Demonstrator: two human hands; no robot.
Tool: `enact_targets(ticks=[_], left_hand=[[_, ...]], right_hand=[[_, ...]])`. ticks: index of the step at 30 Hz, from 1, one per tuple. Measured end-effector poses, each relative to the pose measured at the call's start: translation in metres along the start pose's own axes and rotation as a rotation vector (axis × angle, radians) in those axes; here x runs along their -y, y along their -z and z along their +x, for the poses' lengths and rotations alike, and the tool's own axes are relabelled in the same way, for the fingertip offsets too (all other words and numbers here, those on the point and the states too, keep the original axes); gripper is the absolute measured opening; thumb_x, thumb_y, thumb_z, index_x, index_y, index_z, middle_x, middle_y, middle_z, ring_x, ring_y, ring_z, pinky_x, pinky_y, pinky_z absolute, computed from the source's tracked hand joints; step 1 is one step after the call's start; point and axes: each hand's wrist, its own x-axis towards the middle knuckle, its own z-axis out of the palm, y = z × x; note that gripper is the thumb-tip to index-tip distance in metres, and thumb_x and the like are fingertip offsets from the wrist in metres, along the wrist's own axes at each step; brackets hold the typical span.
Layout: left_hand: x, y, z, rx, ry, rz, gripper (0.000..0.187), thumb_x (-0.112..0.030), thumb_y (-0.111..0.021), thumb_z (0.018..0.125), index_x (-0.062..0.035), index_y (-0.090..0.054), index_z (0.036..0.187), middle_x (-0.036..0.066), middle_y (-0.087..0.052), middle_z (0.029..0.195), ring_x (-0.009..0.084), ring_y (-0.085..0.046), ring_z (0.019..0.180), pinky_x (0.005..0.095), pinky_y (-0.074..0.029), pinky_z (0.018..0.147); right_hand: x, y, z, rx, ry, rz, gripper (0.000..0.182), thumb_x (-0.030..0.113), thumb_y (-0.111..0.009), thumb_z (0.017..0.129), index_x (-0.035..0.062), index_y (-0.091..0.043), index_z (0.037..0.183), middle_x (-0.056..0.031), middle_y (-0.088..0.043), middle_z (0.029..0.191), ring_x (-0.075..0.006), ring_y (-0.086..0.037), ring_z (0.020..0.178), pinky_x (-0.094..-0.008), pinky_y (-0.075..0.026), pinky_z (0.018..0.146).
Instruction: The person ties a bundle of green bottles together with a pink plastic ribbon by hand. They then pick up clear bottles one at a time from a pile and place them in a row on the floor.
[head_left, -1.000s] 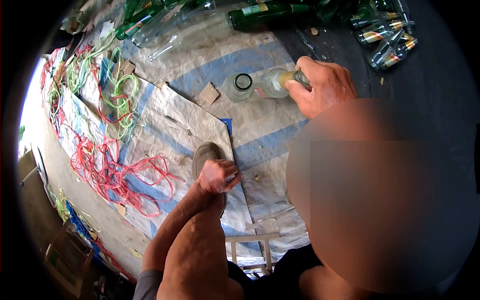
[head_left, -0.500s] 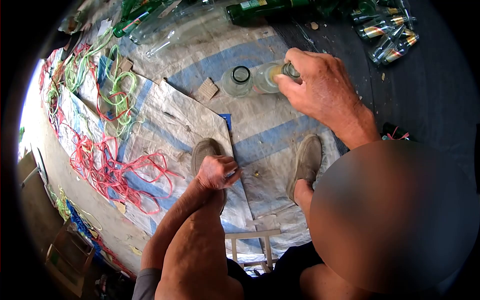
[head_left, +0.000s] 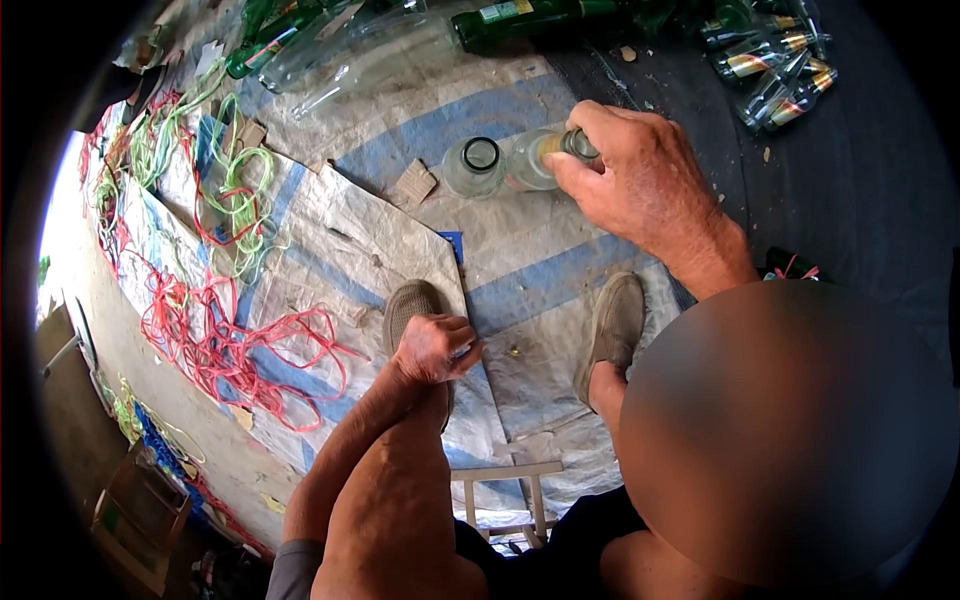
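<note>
My right hand (head_left: 650, 175) grips a clear glass bottle (head_left: 530, 160) by its neck, thumb and fingers round it near the mouth. A yellowish band shows on the bottle's neck. Just left of it, a second clear glass bottle (head_left: 468, 180) stands upright with its round mouth facing up. The two bottles are side by side on a blue-and-white striped plastic sheet (head_left: 530, 270). My left hand (head_left: 435, 348) is low over my left shoe, the forearm along my leg. Its fingers are curled closed, and their inner side is hidden.
Green bottles (head_left: 520, 22) and large clear bottles (head_left: 390, 70) lie at the far edge. Several labelled bottles (head_left: 770, 65) lie far right on dark sheeting. Tangled red strapping (head_left: 230, 340) and green strapping (head_left: 240, 180) cover the left side. A cardboard scrap (head_left: 415, 182) lies near the bottles.
My hands and the two bottles have hardly moved. A dark shape at the upper left edge reaches slightly further into view.
</note>
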Motion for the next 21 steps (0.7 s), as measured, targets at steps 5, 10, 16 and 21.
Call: enact_targets(ticks=[5, 10, 16, 21], left_hand=[[-0.001, 0.002, 0.001, 0.003, -0.004, -0.008, 0.026, -0.016, -0.081, 0.082, -0.0097, -0.059, 0.069, 0.006, -0.056, 0.066, 0.0292, -0.062, 0.059, 0.0416, -0.049, 0.052], [0.000, 0.000, 0.000, 0.009, 0.006, -0.011, 0.027, -0.016, -0.081, 0.083, -0.0099, -0.059, 0.068, 0.007, -0.055, 0.065, 0.0290, -0.062, 0.059, 0.0418, -0.048, 0.050], [-0.001, 0.003, 0.002, -0.014, -0.023, -0.025, 0.027, -0.017, -0.081, 0.082, -0.0107, -0.059, 0.067, 0.007, -0.055, 0.065, 0.0291, -0.061, 0.057, 0.0414, -0.048, 0.049], [-0.005, 0.005, 0.004, -0.014, 0.002, -0.013, 0.027, -0.017, -0.081, 0.082, -0.0112, -0.059, 0.068, 0.007, -0.056, 0.065, 0.0300, -0.062, 0.057, 0.0415, -0.049, 0.051]], right_hand=[[0.000, -0.002, 0.002, -0.047, 0.040, 0.004, 0.029, 0.020, -0.079, 0.088, 0.0004, -0.059, 0.084, -0.0222, -0.068, 0.076, -0.0435, -0.071, 0.073, -0.0511, -0.056, 0.065], [0.002, -0.003, 0.002, -0.014, -0.019, 0.040, 0.028, 0.020, -0.080, 0.087, 0.0010, -0.059, 0.086, -0.0218, -0.068, 0.077, -0.0453, -0.071, 0.076, -0.0521, -0.056, 0.067], [0.004, 0.002, 0.002, -0.018, -0.060, 0.079, 0.030, 0.022, -0.082, 0.087, 0.0030, -0.059, 0.091, -0.0216, -0.071, 0.086, -0.0461, -0.071, 0.083, -0.0521, -0.058, 0.071], [0.000, 0.008, -0.002, 0.039, -0.045, 0.114, 0.038, 0.025, -0.086, 0.085, 0.0015, -0.058, 0.095, -0.0221, -0.071, 0.085, -0.0457, -0.072, 0.083, -0.0507, -0.058, 0.070]])
